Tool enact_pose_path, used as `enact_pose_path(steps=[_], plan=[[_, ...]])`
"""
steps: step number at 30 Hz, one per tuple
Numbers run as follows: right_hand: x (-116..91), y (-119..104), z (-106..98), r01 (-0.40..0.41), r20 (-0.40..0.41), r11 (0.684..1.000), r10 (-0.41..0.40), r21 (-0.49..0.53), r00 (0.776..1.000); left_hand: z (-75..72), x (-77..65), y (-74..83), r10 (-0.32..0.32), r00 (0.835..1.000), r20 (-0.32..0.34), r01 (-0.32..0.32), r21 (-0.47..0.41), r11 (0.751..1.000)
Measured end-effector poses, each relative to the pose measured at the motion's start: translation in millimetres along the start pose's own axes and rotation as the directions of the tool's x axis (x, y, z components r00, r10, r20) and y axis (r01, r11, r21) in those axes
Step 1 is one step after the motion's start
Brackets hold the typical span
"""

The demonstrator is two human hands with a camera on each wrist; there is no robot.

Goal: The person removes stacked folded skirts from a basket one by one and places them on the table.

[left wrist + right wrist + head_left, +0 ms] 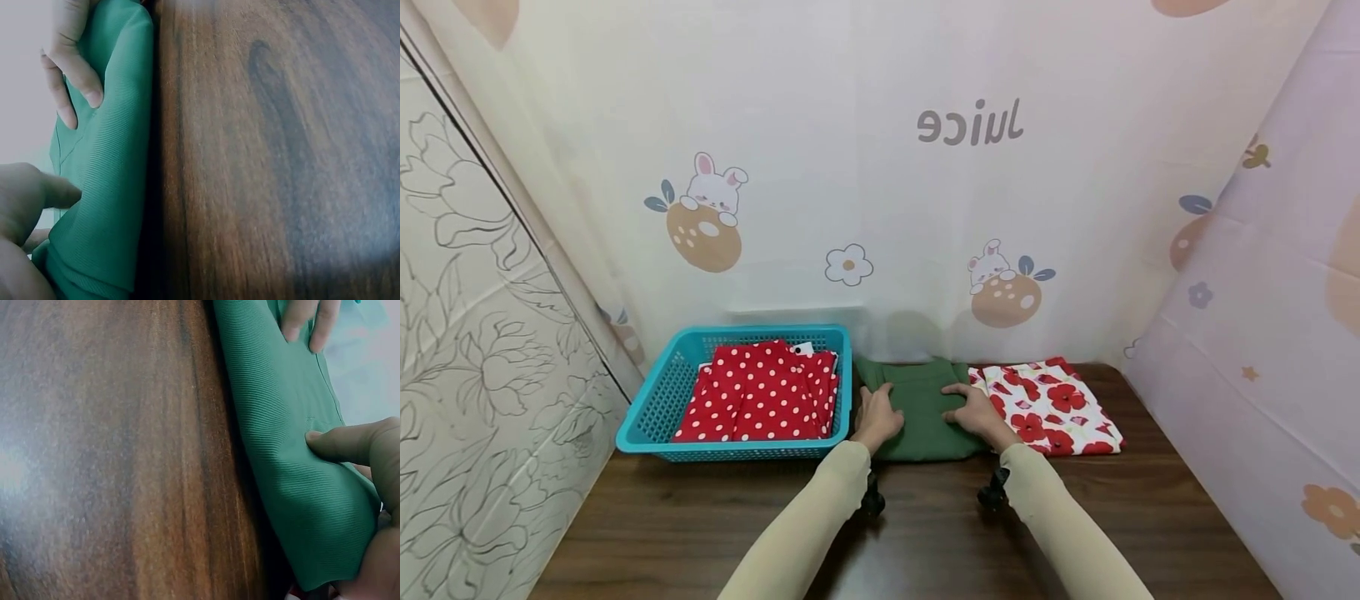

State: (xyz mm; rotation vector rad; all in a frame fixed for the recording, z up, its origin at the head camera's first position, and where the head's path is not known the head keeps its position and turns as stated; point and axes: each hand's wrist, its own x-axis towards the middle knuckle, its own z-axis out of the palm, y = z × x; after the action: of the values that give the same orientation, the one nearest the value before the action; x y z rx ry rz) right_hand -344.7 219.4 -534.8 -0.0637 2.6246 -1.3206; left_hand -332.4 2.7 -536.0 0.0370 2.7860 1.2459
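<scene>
A folded green cloth [919, 425] with a fine ribbed weave lies on the table, near the wall. My left hand [880, 415] grips its left side, the thumb on top, while my right hand [979, 412] holds the right side the same way. In the left wrist view the thumb [61, 191] presses into the green fabric [119, 144], and a finger shows past the fold. The right wrist view has the other thumb [325, 440] denting the cloth [269, 425]; most of that hand's other fingers are hidden behind it.
Left of the cloth stands a blue plastic basket [737, 450] holding red polka-dot fabric [760, 392]. To the right lies folded white fabric with red flowers [1060, 412], partly behind my right hand. A patterned curtain [850, 167] closes off the back of the brown wooden table [925, 525].
</scene>
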Motion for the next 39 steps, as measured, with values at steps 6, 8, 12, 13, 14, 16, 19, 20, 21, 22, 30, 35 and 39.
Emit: enact_pose_path(steps=[6, 8, 12, 13, 14, 16, 19, 20, 21, 22, 30, 35, 39], plan=[[-3, -4, 2, 0.035, -0.024, 0.995, -0.037, -0.088, 0.999, 1.8, -1.5, 0.9, -0.021, 1.0, 0.011, 0.021, 0.054, 0.998], [-3, -5, 3, 0.044, -0.029, 0.992, -0.047, -0.12, 0.998, 1.7, -2.8, 2.6, -0.035, 0.999, 0.017, 0.034, 0.066, 0.997], [-3, -8, 3, 0.037, -0.032, 0.985, -0.043, -0.168, 0.999, 2.6, -3.7, 5.4, -0.059, 0.998, 0.012, 0.058, 0.08, 0.995], [-3, -9, 3, 0.04, -0.029, 0.982, -0.046, -0.182, 0.999, 2.4, -3.8, 5.9, -0.065, 0.998, 0.011, 0.064, 0.084, 0.994], [-4, -11, 3, 0.039, -0.025, 0.981, -0.044, -0.191, 0.999, 2.2, -3.8, 6.4, -0.067, 0.998, 0.007, 0.066, 0.088, 0.994], [-5, -14, 0, 0.036, -0.011, 0.978, -0.039, -0.204, 0.999, 0.5, -4.4, 7.6, -0.073, 0.997, 0.002, 0.072, 0.095, 0.993], [-7, -19, -6, 0.042, 0.0, 0.973, -0.043, -0.227, 0.999, -4.8, -6.3, 11.3, -0.081, 0.997, 0.012, 0.08, 0.092, 0.993], [-8, -20, -8, 0.038, -0.003, 0.973, -0.039, -0.226, 0.999, -6.7, -6.6, 13.1, -0.081, 0.997, 0.017, 0.079, 0.092, 0.993], [-8, -21, -11, 0.037, -0.006, 0.973, -0.039, -0.227, 0.999, -8.9, -7.4, 15.3, -0.078, 0.997, 0.019, 0.076, 0.088, 0.993], [-9, -22, -14, 0.035, -0.009, 0.973, -0.038, -0.227, 0.999, -11.2, -7.8, 18.0, -0.072, 0.997, 0.021, 0.07, 0.091, 0.993], [-12, -36, -35, 0.064, -0.01, 0.954, -0.07, -0.291, 0.998, -36.6, -12.3, 47.9, 0.044, 0.999, 0.03, -0.046, 0.075, 0.996], [-12, -47, -47, 0.145, -0.016, 0.927, -0.16, -0.345, 0.987, -68.1, -14.0, 61.9, 0.162, 0.987, 0.015, -0.162, 0.048, 0.986], [-12, -61, -55, 0.158, -0.022, 0.908, -0.181, -0.387, 0.983, -99.9, -14.4, 64.4, 0.212, 0.977, -0.001, -0.211, 0.098, 0.973]])
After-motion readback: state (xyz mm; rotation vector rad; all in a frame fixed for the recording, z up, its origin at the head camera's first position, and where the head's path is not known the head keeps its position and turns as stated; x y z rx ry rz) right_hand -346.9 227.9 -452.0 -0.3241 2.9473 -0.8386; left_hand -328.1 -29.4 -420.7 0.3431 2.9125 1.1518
